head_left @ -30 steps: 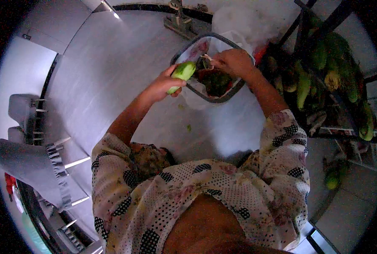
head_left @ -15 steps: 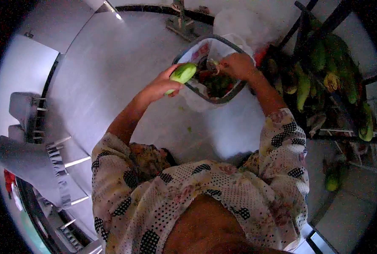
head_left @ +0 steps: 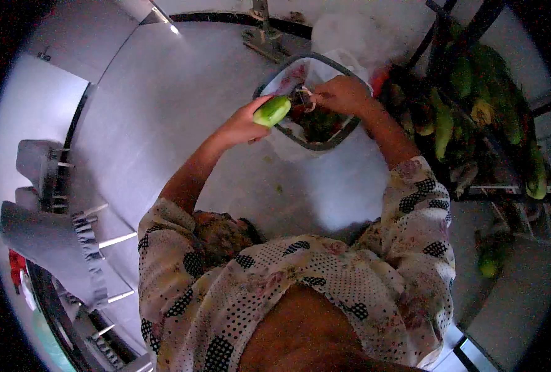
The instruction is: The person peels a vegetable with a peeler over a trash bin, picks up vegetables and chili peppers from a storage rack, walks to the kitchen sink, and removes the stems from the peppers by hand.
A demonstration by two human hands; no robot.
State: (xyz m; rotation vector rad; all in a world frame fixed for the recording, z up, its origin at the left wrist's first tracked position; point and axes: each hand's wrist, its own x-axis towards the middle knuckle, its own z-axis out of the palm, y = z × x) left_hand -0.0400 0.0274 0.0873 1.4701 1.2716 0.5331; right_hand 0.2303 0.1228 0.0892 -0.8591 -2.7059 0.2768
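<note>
My left hand (head_left: 243,126) is wrapped round a green vegetable (head_left: 272,111), partly peeled to pale green, at the left rim of a lined bin (head_left: 317,147). Over the bin, my right hand (head_left: 343,96) is closed on a small peeler-like tool (head_left: 306,99), whose exact shape is hard to make out. The tool is near the tip of the vegetable. Dark green and reddish scraps (head_left: 322,126) lie inside the bin below my right hand.
Long green vegetables (head_left: 442,124) fill a dark rack at the right, with another vegetable (head_left: 488,266) lower down. A metal stand (head_left: 264,40) is behind the bin. Grey chairs (head_left: 46,242) stand at the left. Small green bits (head_left: 279,188) lie on the floor.
The vegetable has tilted and shifted slightly right with my left hand. My right hand and the tool have moved a little over the bin, closer to the vegetable than half a second ago.
</note>
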